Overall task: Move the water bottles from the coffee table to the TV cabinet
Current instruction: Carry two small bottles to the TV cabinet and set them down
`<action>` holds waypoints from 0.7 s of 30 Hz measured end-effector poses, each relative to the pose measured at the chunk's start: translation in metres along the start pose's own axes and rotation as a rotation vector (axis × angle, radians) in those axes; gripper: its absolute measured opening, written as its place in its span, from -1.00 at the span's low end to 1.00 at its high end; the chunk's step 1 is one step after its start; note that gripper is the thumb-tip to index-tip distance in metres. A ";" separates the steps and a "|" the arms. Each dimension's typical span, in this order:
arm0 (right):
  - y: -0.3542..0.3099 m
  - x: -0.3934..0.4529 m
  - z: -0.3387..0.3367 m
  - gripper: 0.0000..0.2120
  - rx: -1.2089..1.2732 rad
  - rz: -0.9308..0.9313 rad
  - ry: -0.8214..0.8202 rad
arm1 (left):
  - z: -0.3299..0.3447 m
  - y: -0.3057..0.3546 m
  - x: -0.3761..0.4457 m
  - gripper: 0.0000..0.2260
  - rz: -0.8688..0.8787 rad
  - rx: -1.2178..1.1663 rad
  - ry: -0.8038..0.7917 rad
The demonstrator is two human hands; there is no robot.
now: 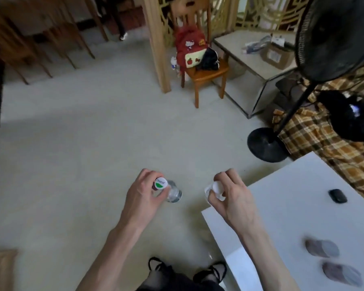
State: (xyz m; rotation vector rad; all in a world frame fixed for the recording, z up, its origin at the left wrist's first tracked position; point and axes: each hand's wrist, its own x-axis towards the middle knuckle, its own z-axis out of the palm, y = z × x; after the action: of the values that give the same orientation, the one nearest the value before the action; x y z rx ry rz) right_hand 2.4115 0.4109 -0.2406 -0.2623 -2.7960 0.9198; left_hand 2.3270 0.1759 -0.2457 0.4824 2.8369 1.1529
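Observation:
My left hand [144, 191] grips a clear water bottle [173, 193] by its neck, just under a white cap with a green mark; the bottle hangs over the floor. My right hand [229, 192] grips a second bottle [215, 189] at its white cap, near the left corner of the white coffee table [282, 206]. Most of that second bottle is hidden under my fingers. Both bottles are held in the air, off the table. No TV cabinet can be made out with certainty.
On the coffee table lie a small black object [337, 195] and two blurred greyish items [322, 248]. A black standing fan [267, 143] stands right of centre. Beyond are a wooden chair with a red backpack [190, 49], a low glass-sided table [256, 66] and a plaid-covered sofa [324, 143].

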 end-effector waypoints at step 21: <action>-0.358 0.135 0.186 -0.84 0.245 -0.568 -0.285 | -0.281 -0.230 -0.044 -0.81 -0.317 -0.103 0.596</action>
State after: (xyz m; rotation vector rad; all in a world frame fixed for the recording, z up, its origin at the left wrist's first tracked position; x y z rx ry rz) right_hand 2.1991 0.0520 -0.1560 0.7103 -2.7001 1.1906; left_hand 2.2634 -0.1816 -0.2041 -0.3757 3.1163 1.5651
